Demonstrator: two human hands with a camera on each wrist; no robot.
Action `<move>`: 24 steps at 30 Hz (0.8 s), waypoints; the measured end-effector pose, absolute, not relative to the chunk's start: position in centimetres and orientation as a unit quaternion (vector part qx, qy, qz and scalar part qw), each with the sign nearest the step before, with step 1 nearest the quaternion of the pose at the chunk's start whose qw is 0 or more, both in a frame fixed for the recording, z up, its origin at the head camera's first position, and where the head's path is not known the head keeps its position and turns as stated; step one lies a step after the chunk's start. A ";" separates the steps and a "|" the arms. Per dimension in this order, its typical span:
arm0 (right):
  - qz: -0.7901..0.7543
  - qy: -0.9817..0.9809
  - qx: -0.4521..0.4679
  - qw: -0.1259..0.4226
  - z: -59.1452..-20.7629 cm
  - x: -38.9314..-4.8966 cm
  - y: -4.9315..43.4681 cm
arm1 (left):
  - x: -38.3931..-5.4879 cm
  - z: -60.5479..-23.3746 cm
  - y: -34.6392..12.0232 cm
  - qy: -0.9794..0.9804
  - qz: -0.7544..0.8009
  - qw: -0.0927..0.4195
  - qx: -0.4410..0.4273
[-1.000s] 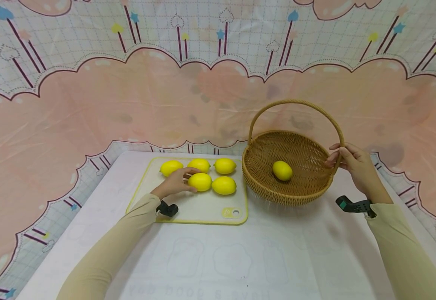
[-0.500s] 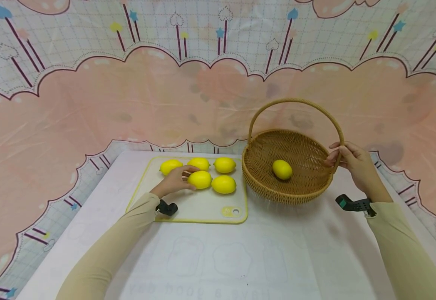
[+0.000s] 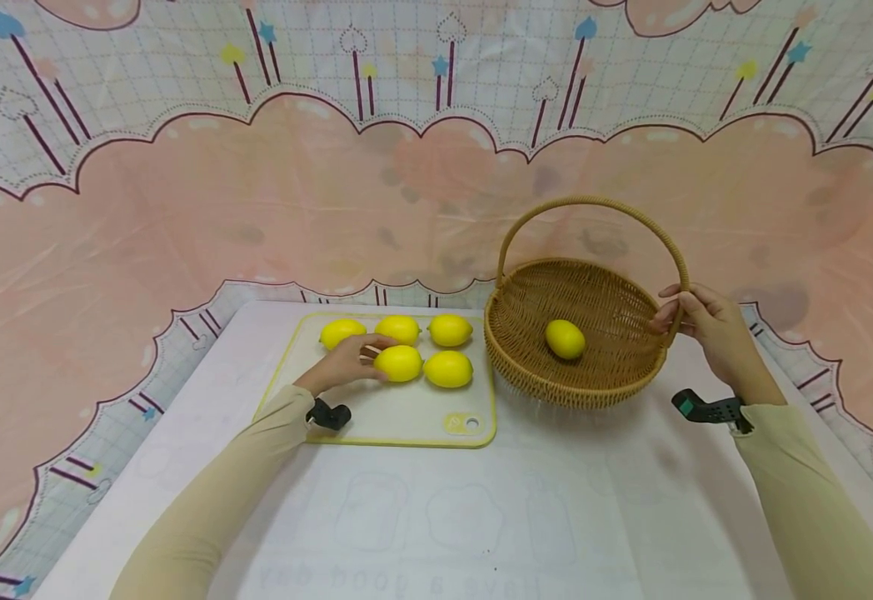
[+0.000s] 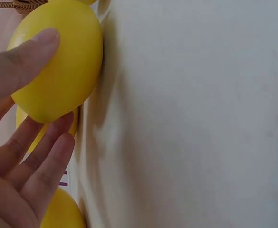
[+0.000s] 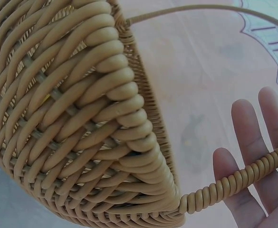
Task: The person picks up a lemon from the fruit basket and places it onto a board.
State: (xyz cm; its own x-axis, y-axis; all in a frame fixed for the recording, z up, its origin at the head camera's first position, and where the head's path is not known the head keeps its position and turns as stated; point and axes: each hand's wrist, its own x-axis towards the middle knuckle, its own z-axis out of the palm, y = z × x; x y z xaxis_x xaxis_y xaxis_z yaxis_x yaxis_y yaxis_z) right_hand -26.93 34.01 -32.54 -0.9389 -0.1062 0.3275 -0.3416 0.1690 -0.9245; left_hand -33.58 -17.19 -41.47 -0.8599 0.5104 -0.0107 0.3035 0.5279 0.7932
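Observation:
My left hand (image 3: 348, 360) pinches the front-left lemon (image 3: 398, 364) on a white cutting board (image 3: 376, 417) with a yellow edge. In the left wrist view, the thumb lies on the lemon's side and fingertips touch its end. Another lemon (image 3: 448, 369) sits just right of it, with more lemons (image 3: 450, 330) in a row behind. To the right, a woven wicker basket (image 3: 526, 383) leans with its opening toward me, one lemon (image 3: 566, 340) inside. My right hand (image 3: 714, 329) holds the base of its arched handle (image 5: 234, 183), fingers behind the handle.
A white cloth with faint printed shapes covers the table (image 3: 556, 517). Behind it hangs a pink and white patterned backdrop (image 3: 376, 200). The basket stands close to the board's right edge.
The left hand has shifted slightly left, and the lemon in it has moved a little left and toward me. The right hand and basket hold still.

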 end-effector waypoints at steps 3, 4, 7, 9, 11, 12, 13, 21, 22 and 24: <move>0.632 -0.754 0.152 0.093 -32.5 -26.9 34.0 | -33.6 -41.5 -17.5 0.865 0.420 0.124 0.244; 0.633 -0.753 0.153 0.093 -32.5 -26.9 34.0 | -33.6 -41.4 -17.6 0.865 0.418 0.124 0.249; 0.632 -0.754 0.153 0.093 -32.5 -26.9 34.0 | -33.6 -41.4 -17.7 0.864 0.417 0.123 0.253; 0.630 -0.756 0.152 0.094 -32.5 -26.9 34.0 | -33.5 -41.4 -17.6 0.865 0.417 0.123 0.251; 0.630 -0.755 0.153 0.094 -32.5 -26.8 33.9 | -33.5 -41.5 -17.6 0.866 0.419 0.123 0.244; 0.631 -0.754 0.155 0.094 -32.5 -26.8 33.9 | -33.5 -41.5 -17.5 0.866 0.420 0.123 0.242; 0.632 -0.753 0.156 0.094 -32.5 -26.8 33.9 | -33.6 -41.5 -17.5 0.867 0.419 0.122 0.239; 0.632 -0.753 0.161 0.094 -32.5 -26.8 33.9 | -33.6 -41.4 -17.1 0.870 0.418 0.118 0.232; 0.632 -0.753 0.161 0.093 -32.5 -26.8 33.9 | -33.6 -41.4 -17.1 0.870 0.419 0.119 0.232; 0.632 -0.752 0.162 0.093 -32.5 -26.8 33.9 | -33.6 -41.4 -17.0 0.869 0.419 0.120 0.233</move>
